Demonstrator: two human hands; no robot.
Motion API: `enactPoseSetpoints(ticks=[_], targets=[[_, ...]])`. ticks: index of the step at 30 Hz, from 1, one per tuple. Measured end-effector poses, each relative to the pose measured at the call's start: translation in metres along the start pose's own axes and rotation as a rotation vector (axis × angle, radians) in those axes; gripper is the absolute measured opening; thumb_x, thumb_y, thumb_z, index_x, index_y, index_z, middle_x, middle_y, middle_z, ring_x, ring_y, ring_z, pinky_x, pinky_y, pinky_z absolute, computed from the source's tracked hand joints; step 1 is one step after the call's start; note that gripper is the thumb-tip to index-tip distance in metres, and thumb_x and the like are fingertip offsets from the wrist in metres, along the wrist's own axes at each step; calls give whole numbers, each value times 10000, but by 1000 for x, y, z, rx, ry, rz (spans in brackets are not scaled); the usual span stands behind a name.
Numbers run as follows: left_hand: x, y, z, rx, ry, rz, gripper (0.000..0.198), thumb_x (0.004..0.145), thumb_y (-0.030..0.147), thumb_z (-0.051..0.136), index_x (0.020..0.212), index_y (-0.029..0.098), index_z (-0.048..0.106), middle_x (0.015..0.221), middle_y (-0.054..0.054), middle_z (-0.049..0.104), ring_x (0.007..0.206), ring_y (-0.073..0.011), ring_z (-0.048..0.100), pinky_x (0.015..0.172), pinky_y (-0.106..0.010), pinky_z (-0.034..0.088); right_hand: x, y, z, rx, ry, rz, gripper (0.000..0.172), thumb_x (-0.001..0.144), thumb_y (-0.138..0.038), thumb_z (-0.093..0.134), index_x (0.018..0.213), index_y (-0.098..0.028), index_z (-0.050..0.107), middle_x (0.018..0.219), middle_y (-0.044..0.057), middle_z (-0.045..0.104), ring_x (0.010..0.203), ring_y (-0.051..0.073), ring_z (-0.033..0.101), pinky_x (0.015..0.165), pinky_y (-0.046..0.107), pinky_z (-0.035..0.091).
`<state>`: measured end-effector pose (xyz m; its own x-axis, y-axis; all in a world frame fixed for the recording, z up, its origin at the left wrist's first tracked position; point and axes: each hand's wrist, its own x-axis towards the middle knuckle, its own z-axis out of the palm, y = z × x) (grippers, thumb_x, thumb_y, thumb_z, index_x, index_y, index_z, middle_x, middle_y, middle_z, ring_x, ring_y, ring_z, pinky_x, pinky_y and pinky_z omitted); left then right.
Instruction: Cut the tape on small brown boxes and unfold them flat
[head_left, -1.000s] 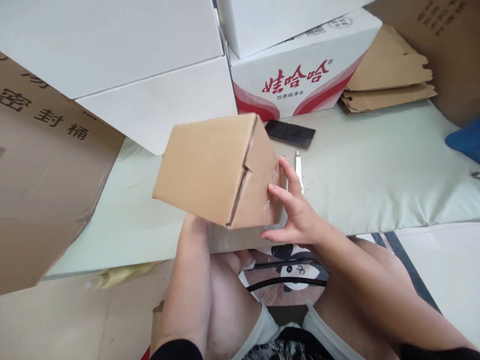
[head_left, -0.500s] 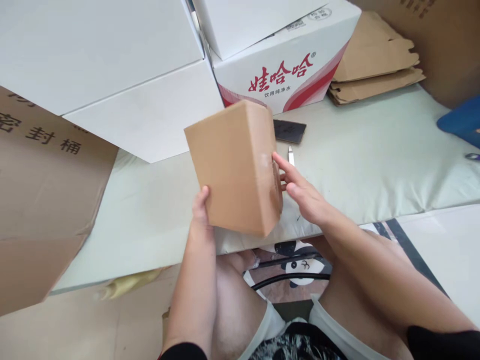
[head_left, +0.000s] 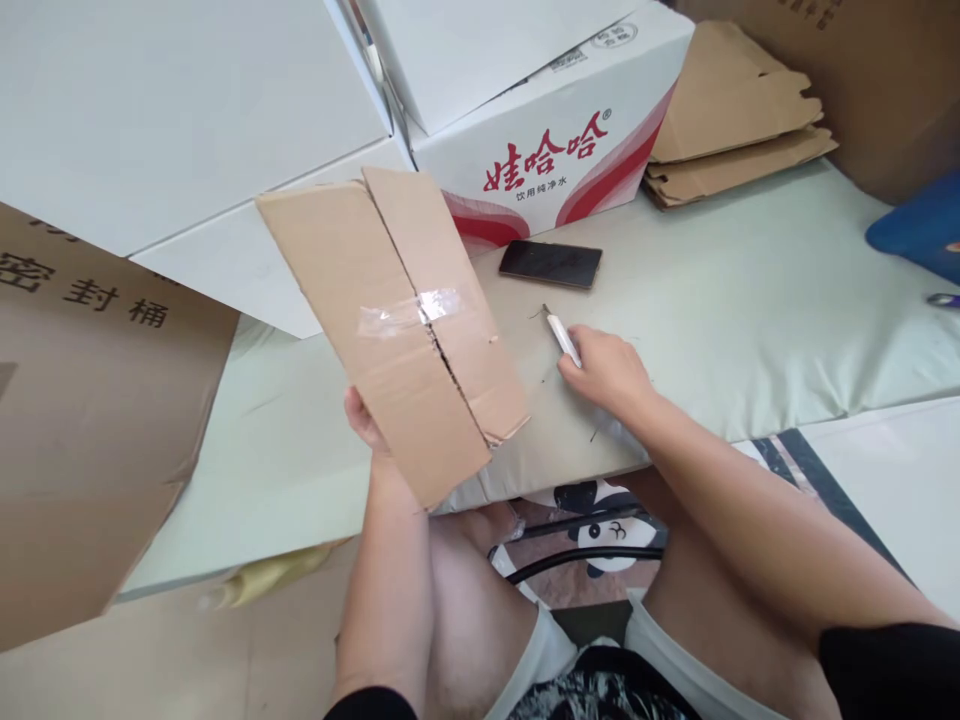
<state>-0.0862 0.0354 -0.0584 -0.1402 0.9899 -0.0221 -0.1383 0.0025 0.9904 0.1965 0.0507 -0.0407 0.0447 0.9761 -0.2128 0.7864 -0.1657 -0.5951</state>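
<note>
My left hand [head_left: 364,424] holds a small brown cardboard box [head_left: 390,320] from below, tilted so its flap seam faces me. A strip of clear tape [head_left: 409,311] crosses that seam. My right hand [head_left: 604,372] rests on the pale green mat [head_left: 750,320] to the right of the box, fingers closed round a thin white pen-like tool [head_left: 561,335] whose tip points up-left. A black phone [head_left: 550,263] lies flat just beyond the tool.
Large white boxes [head_left: 187,130] and a white carton with red lettering [head_left: 555,130] stand at the back. Flattened brown cardboard [head_left: 735,130] lies back right, a big brown sheet [head_left: 82,400] at left, a blue object [head_left: 919,225] at the right edge. My knees are below.
The box has been turned so its taped seam faces up and shifted left. My right hand has left the box, dropped to the mat and closed on the white tool.
</note>
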Motion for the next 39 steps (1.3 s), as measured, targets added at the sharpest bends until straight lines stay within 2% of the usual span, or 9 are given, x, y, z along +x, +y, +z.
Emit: enactPoseSetpoints(ticks=[3,5,9,15,23,27,31,36,39], targets=[[6,10,4,-165,84,13,635,729,812,619,1090,295,698,1190,-32,772,1321,-331,606,1008,-489,566,-7,4,-4,219,-71,-52,325,886,-253,392,1068,-179,650,753,64,667,768,249,677,718,371,534],[11,14,3,-165,112,63,626,688,770,693,1079,281,701,1169,-51,772,1327,-336,609,1022,-462,564,-12,6,-5,555,-90,-88,345,858,-245,373,1098,-191,615,707,5,597,621,174,629,583,299,506],[16,7,-3,-246,135,117,656,636,733,779,1078,253,708,1104,-56,779,1297,-344,632,1034,-432,562,-21,5,-2,1056,-103,-187,240,846,-368,527,982,-193,618,697,-51,473,410,66,405,386,235,286],[12,-5,-2,-270,10,-17,616,575,625,864,1051,252,746,945,-49,795,1093,-343,731,878,-422,634,-29,-3,0,1025,-141,-266,300,891,-471,592,928,-179,648,662,-56,437,425,46,373,404,220,257],[14,-2,1,-264,-77,-27,548,586,575,878,1014,256,753,944,-46,790,983,-309,746,816,-409,638,-26,5,-1,828,-58,-326,343,957,-453,515,1018,-174,705,614,-49,449,466,84,392,457,246,310],[13,-1,3,-282,-73,-28,517,575,547,888,985,259,760,954,-42,791,950,-289,745,811,-401,639,-27,5,-7,605,93,-425,295,946,-380,519,951,-189,744,627,-20,504,569,121,461,559,270,360],[12,-1,8,-329,-23,-46,523,529,476,921,979,257,772,1011,-35,798,916,-242,739,830,-362,640,-31,0,-9,514,78,-416,312,945,-352,491,838,-184,731,583,-27,482,557,119,454,587,271,370],[16,0,13,-353,78,127,534,619,586,832,1051,279,774,1152,-30,787,1135,-310,707,916,-406,616,-40,-5,-2,523,-55,-445,308,936,-348,499,885,-183,754,622,-21,537,567,114,483,560,249,357],[17,4,14,-388,115,187,512,680,637,776,1047,279,771,1218,-26,770,1322,-338,613,1001,-413,579,-39,2,-4,653,-28,-392,303,927,-386,520,875,-183,739,609,-26,517,536,110,456,536,251,346]])
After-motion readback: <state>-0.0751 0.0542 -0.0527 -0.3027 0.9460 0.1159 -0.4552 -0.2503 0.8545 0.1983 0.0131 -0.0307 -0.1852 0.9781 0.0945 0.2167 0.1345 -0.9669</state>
